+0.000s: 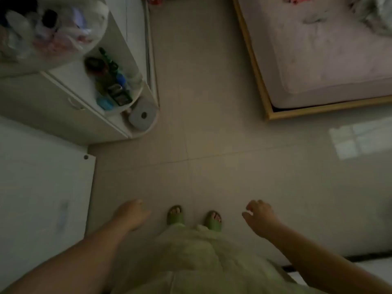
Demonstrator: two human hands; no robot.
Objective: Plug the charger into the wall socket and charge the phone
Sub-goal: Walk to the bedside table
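Note:
I look straight down at a tiled floor in a dim room. My left hand (132,214) hangs at lower centre-left with its fingers loosely curled, and I see nothing in it. My right hand (259,217) hangs at lower centre-right, fingers slightly apart and empty. No charger, phone or wall socket shows in this view. My feet in green slippers (194,217) stand between the two hands.
A white corner shelf unit (135,66) with bottles and small items stands at upper left, a plastic bag (51,28) on top. A white panel (42,187) fills the left side. A bed with a wooden frame (263,90) and pink sheet is at upper right.

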